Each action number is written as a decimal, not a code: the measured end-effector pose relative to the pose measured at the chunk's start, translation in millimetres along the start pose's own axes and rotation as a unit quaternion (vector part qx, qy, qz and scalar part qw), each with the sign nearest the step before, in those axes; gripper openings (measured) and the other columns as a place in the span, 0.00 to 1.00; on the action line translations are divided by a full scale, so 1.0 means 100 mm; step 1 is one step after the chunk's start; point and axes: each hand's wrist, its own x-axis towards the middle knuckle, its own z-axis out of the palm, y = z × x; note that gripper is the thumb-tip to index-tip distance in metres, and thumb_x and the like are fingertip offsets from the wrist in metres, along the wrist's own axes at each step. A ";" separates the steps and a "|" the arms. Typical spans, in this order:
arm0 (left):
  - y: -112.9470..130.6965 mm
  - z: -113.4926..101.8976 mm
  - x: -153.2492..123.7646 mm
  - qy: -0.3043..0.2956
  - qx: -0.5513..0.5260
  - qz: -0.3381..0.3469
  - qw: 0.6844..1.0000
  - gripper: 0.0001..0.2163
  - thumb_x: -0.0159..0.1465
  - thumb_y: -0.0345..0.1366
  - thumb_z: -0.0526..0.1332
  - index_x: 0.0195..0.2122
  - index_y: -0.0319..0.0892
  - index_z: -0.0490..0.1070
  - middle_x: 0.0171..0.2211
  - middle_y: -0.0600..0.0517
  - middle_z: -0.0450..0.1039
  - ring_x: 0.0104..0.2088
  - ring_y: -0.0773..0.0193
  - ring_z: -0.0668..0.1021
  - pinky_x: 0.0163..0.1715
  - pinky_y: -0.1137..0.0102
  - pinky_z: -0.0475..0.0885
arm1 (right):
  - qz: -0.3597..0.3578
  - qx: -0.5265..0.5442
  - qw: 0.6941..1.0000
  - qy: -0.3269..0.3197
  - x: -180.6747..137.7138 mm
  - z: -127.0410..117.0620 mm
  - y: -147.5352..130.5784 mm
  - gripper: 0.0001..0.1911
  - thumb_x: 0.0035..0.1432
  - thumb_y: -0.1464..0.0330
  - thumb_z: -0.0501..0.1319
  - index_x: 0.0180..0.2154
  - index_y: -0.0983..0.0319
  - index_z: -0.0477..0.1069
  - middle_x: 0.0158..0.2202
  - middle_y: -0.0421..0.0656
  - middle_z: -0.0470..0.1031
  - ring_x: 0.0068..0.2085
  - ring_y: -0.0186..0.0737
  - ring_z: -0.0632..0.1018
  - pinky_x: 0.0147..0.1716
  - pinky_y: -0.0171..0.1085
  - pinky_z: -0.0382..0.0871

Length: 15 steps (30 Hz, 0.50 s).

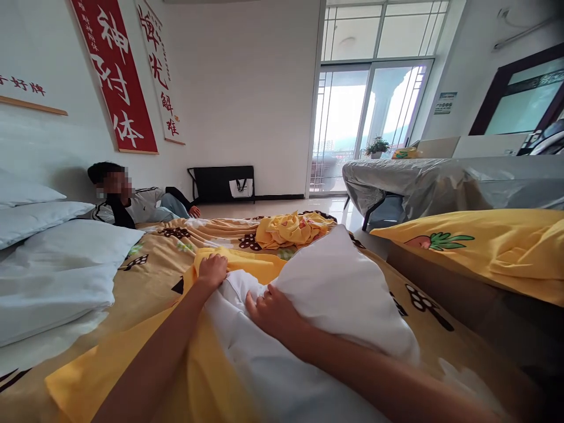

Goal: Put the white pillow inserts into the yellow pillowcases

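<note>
1. Your left hand (212,271) has its fingers clamped on yellow cloth (202,364) at the left edge of the white pillow (339,285); your right hand (274,314) has its fingers gripping that pillow.
2. Beneath it: a tan printed sheet (152,288).
3. Beyond it: a crumpled yellow bundle (284,230).
4. Farther beyond: glass doors (341,132).

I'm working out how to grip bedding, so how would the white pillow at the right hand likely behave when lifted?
The white pillow is probably floppy: its fabric bunches into creases at the right hand. Its plump, rounded bulge suggests soft filling, so it is likely light for its size. Its broad shape makes rolling unlikely.
</note>
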 end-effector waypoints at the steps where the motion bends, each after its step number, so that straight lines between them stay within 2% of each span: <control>1: 0.01 0.00 0.01 0.006 0.011 -0.002 1.000 0.10 0.64 0.33 0.56 0.44 0.35 0.71 0.44 0.43 0.74 0.47 0.55 0.74 0.46 0.57 0.69 | -0.006 -0.003 1.000 -0.003 0.01 0.03 -0.01 0.18 0.61 0.76 0.53 0.52 0.70 0.67 0.28 0.49 0.78 0.31 0.42 0.79 0.39 0.43 0.68; 5: 0.11 -0.04 0.06 0.048 0.036 0.022 0.998 0.15 0.63 0.25 0.49 0.46 0.34 0.71 0.45 0.36 0.72 0.48 0.49 0.73 0.45 0.58 0.65 | -0.028 -0.015 0.999 -0.001 0.05 0.14 -0.06 0.17 0.61 0.76 0.52 0.52 0.69 0.66 0.28 0.47 0.78 0.29 0.42 0.78 0.36 0.43 0.68; 9: 0.30 -0.07 0.15 0.084 0.046 0.073 0.993 0.17 0.64 0.24 0.44 0.45 0.34 0.72 0.44 0.36 0.72 0.48 0.49 0.71 0.46 0.58 0.62 | -0.026 -0.014 0.999 0.017 0.05 0.20 -0.13 0.15 0.60 0.76 0.52 0.49 0.67 0.67 0.26 0.46 0.77 0.27 0.41 0.77 0.32 0.42 0.67; 12: 0.38 -0.06 0.21 0.090 0.052 0.093 0.990 0.17 0.65 0.25 0.44 0.45 0.35 0.71 0.45 0.37 0.72 0.48 0.50 0.71 0.47 0.59 0.62 | -0.008 -0.007 0.999 0.031 0.02 0.20 -0.18 0.13 0.61 0.75 0.53 0.47 0.65 0.68 0.25 0.45 0.77 0.26 0.41 0.77 0.27 0.40 0.65; 15: 0.36 -0.03 0.23 0.065 0.063 0.054 0.994 0.13 0.65 0.25 0.49 0.41 0.33 0.73 0.40 0.40 0.74 0.45 0.53 0.74 0.46 0.59 0.64 | -0.007 0.002 0.999 0.034 -0.01 0.19 -0.21 0.12 0.60 0.75 0.53 0.45 0.65 0.69 0.24 0.45 0.76 0.24 0.41 0.76 0.23 0.39 0.62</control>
